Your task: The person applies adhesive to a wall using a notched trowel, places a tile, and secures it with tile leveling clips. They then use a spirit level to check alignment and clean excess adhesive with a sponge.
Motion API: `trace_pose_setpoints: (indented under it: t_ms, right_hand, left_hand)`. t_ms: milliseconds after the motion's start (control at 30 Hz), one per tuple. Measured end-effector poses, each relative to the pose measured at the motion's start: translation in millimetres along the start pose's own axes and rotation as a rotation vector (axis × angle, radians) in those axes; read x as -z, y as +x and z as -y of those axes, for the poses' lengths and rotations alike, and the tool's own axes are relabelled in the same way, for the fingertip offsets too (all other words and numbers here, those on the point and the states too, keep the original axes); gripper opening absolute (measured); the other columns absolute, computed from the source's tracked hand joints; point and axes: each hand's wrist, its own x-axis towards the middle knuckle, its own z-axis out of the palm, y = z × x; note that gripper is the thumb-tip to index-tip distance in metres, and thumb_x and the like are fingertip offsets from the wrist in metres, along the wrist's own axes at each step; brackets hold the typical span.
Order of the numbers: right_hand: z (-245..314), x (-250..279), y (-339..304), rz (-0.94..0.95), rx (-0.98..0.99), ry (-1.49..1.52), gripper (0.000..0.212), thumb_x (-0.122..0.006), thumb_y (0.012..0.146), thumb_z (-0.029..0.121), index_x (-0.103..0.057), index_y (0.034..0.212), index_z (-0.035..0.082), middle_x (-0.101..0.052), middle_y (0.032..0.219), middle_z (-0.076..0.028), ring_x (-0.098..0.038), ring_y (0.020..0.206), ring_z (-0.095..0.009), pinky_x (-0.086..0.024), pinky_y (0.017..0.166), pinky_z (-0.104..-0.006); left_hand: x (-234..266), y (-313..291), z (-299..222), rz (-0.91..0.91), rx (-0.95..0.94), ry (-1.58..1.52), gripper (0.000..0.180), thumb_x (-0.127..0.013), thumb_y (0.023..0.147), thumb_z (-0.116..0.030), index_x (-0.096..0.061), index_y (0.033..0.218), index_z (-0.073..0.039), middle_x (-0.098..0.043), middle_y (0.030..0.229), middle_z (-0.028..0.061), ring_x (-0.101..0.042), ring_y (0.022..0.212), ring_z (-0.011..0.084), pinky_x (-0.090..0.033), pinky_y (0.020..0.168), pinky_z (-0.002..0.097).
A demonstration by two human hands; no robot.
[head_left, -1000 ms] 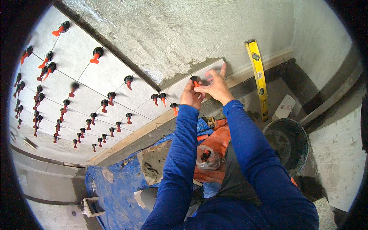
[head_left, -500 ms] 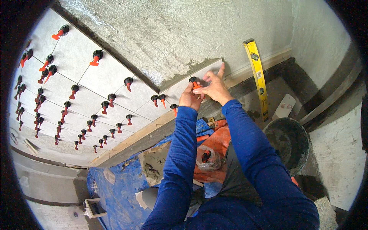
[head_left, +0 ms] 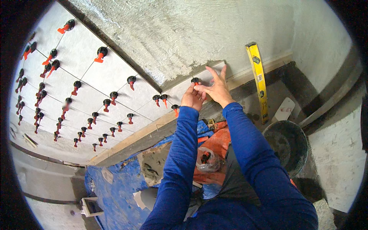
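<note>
A black tile leveling clip with a red handle [head_left: 195, 81] stands on a narrow light-grey tile strip [head_left: 178, 92] low on the wall. My left hand [head_left: 193, 99] has its fingers curled up against this clip, palm partly showing, and holds its red handle from below. From the right, my right hand [head_left: 217, 89] reaches over with its thumb stretched to the handle. Its other fingers are spread apart over the right end of the strip. The exact contact of the fingertips is partly hidden. Another leveling clip [head_left: 175, 109] sits just left of my left hand.
Many leveling clips dot the tiled wall [head_left: 92, 82] at left. A wooden batten [head_left: 143, 132] runs under the tiles. A yellow spirit level [head_left: 258, 78] leans at right, above a black bucket [head_left: 286, 147]. A plastic bag of clips [head_left: 209, 159] lies on orange sheeting.
My right hand's fingers have opened out and spread wider, with its thumb still at the clip. The left hand stays at the clip. The view has shifted slightly.
</note>
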Motion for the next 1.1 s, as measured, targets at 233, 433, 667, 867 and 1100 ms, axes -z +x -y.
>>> trace_pose_setpoints:
  t_ms: [233,433,667,867,1100]
  right_hand:
    - [7,-5,-6,-0.104,0.059,-0.122,0.099,-0.091,0.064,0.056,-0.053,0.147,0.021,-0.012,0.157,-0.042,-0.043,0.135,-0.052,-0.042,0.111,-0.0495]
    - [14,-3,-7,-0.070,0.057,-0.282,0.097,-0.089,0.068,0.056,-0.052,0.148,0.018,-0.044,0.141,-0.030,-0.055,0.122,-0.042,-0.050,0.096,-0.0473]
    - [19,-4,2,0.069,-0.018,0.033,0.100,-0.089,0.073,0.048,-0.044,0.149,0.002,-0.071,0.081,-0.013,-0.071,0.073,-0.025,-0.057,0.069,-0.0379]
    - [16,-3,6,0.130,0.008,0.085,0.097,-0.089,0.076,0.034,-0.040,0.150,-0.004,-0.076,0.091,-0.016,-0.075,0.077,-0.025,-0.059,0.071,-0.0375]
    - [19,0,6,0.160,0.014,0.117,0.097,-0.090,0.075,0.028,-0.039,0.151,-0.005,-0.077,0.096,-0.015,-0.075,0.085,-0.026,-0.058,0.078,-0.0358]
  left_hand:
    - [-2,1,2,-0.016,-0.012,-0.021,0.022,-0.061,0.102,-0.034,-0.067,0.110,-0.014,-0.070,0.109,-0.0001,-0.062,0.095,0.0154,-0.052,0.082,0.0341]
    - [-1,2,3,-0.001,-0.019,0.004,0.024,-0.060,0.101,-0.035,-0.067,0.114,-0.015,-0.068,0.112,-0.0015,-0.060,0.102,0.0180,-0.048,0.088,0.0397]
    - [0,1,5,0.014,0.014,-0.064,0.025,-0.059,0.101,-0.035,-0.067,0.116,-0.017,-0.067,0.114,-0.0024,-0.059,0.106,0.0192,-0.047,0.091,0.0438]
    - [0,4,5,-0.044,0.055,-0.094,0.026,-0.057,0.102,-0.042,-0.066,0.110,-0.019,-0.060,0.107,-0.0037,-0.054,0.100,0.0172,-0.043,0.086,0.0422]
    - [4,7,9,-0.021,0.073,-0.167,0.027,-0.058,0.101,-0.043,-0.065,0.111,-0.019,-0.059,0.111,-0.0006,-0.053,0.105,0.0210,-0.043,0.090,0.0456]
